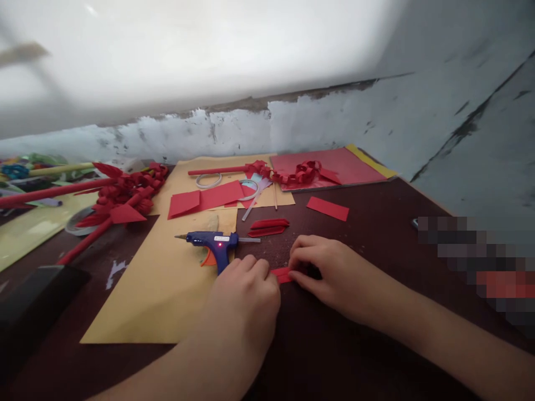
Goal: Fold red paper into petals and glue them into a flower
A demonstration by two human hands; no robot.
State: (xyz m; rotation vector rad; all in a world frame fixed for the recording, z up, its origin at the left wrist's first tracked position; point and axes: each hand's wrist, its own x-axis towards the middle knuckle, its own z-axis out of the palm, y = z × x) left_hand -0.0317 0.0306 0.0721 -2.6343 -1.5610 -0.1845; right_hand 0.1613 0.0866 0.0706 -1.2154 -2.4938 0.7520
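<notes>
A small folded red paper strip [282, 275] lies on the dark table between my hands. My right hand [313, 264] pinches its right end between thumb and fingers. My left hand [251, 295] is closed at the strip's left end, its knuckles up and its fingertips hidden beneath. Just beyond my left hand, a blue glue gun [212, 240] with a lit red light lies on its side, nozzle to the left. Two narrow folded red paper pieces [268, 227] rest past the strip. Farther right is a flat red paper rectangle [328, 208].
Brown paper sheets [142, 301] cover part of the dark table [355, 356]. Red paper flowers on sticks [125, 195] lie at left, above a black box [35, 312]. Tape rolls [209, 180], red paper sheets [221, 195] and a red folder [355, 167] lie toward the wall.
</notes>
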